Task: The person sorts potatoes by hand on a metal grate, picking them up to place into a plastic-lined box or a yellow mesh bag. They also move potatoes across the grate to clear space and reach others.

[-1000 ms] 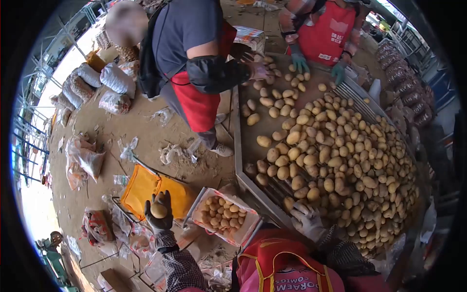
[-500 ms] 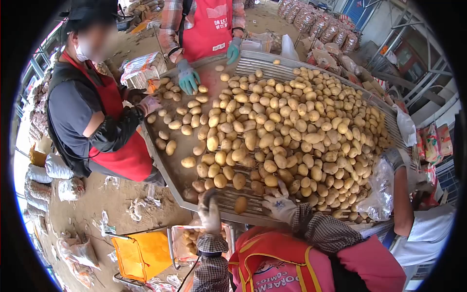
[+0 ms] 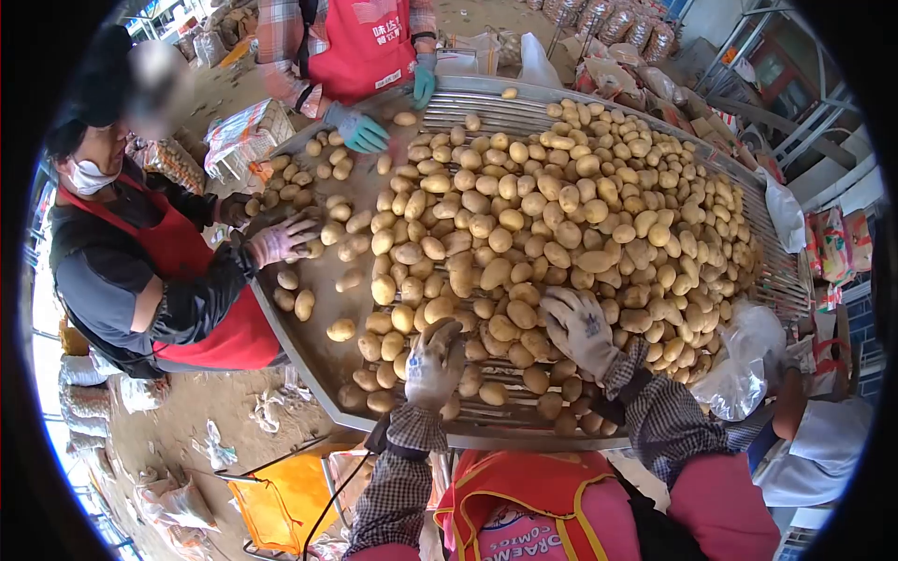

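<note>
My left hand [image 3: 437, 366], in a whitish work glove with dark, dirty fingertips, is at the near edge of the potato pile. Its fingers are curled down, and what they close on is hidden. Further right, my right hand [image 3: 580, 329] lies on the heap in a matching glove, fingers stretched forward and slightly apart over the potatoes [image 3: 524, 313]. Loose potatoes lie between and around both hands, including one potato [image 3: 493, 393] on the slats near the front. Both forearms wear checked sleeves.
The slatted metal sorting table [image 3: 309, 379] has a raised rim. One co-worker's gloved hand [image 3: 283, 237] is at its left side, another's teal glove [image 3: 363, 134] at the back. A person at right is near a clear plastic bag [image 3: 744, 365]. An orange sling [image 3: 281, 500] hangs below.
My left hand has moved from the table's front edge forward and right onto the potatoes. My right hand has moved forward and right. The left co-worker's hand has reached onto the table.
</note>
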### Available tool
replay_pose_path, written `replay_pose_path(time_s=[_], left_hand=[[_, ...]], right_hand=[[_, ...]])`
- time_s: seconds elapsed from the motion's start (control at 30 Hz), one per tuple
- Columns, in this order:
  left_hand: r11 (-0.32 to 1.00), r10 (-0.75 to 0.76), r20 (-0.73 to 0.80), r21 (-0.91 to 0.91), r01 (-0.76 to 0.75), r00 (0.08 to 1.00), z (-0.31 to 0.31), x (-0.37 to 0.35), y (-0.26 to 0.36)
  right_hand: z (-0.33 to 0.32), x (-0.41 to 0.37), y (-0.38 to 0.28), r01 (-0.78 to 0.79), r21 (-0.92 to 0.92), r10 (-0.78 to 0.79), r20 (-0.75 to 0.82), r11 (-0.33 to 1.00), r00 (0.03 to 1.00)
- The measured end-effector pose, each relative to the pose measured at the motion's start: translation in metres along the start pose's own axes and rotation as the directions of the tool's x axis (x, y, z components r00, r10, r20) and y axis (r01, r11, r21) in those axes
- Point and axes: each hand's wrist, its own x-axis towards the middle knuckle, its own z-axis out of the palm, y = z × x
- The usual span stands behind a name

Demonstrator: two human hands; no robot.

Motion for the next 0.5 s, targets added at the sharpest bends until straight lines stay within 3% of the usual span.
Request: replay_pose_path(time_s=[0.1,0.13,0.17,0.2,0.23,0.3,0.33,0.37,0.43,0.5], left_hand=[[0.997,-0.045,0.294,0.08,0.023,0.955,0.046,0.04,-0.004],[0.974,-0.086,0.41,0.225,-0.009,0.908,0.065,0.042,0.001],[0.959,-0.266,0.532,0.23,0.166,0.804,0.076,0.043,0.026],[0.915,-0.141,0.38,0.402,-0.026,0.914,0.102,0.022,0.027],[0.903,-0.127,0.355,0.428,-0.04,0.926,0.112,0.014,0.033],[0.892,-0.118,0.337,0.45,-0.05,0.934,0.114,-0.001,0.041],[0.923,-0.105,0.438,0.377,-0.077,0.893,0.111,-0.01,0.046],[0.95,-0.085,0.533,0.299,-0.094,0.842,0.11,-0.019,0.048],[0.93,-0.071,0.563,0.335,-0.149,0.824,0.117,-0.037,0.047],[0.917,-0.043,0.59,0.344,-0.203,0.806,0.118,-0.05,0.045]], right_hand=[[0.041,0.082,0.012,0.046,0.054,-0.053,0.132,0.997,0.99],[0.057,0.105,0.011,0.038,0.04,-0.045,0.212,0.998,0.976],[0.064,0.12,0.005,0.0,0.003,-0.001,0.338,1.0,0.941],[0.068,0.13,-0.002,-0.032,-0.037,0.046,0.458,0.999,0.888],[0.067,0.131,-0.011,0.011,-0.118,0.049,0.493,0.993,0.869],[0.072,0.111,0.001,0.107,-0.109,-0.019,0.606,0.988,0.795],[0.064,0.097,0.004,0.125,-0.104,-0.023,0.671,0.987,0.741],[0.058,0.078,0.005,0.105,-0.13,-0.001,0.625,0.986,0.781],[0.041,0.044,0.012,0.09,-0.156,0.013,0.561,0.984,0.828],[0.019,0.014,0.018,0.062,-0.18,0.013,0.389,0.982,0.921]])
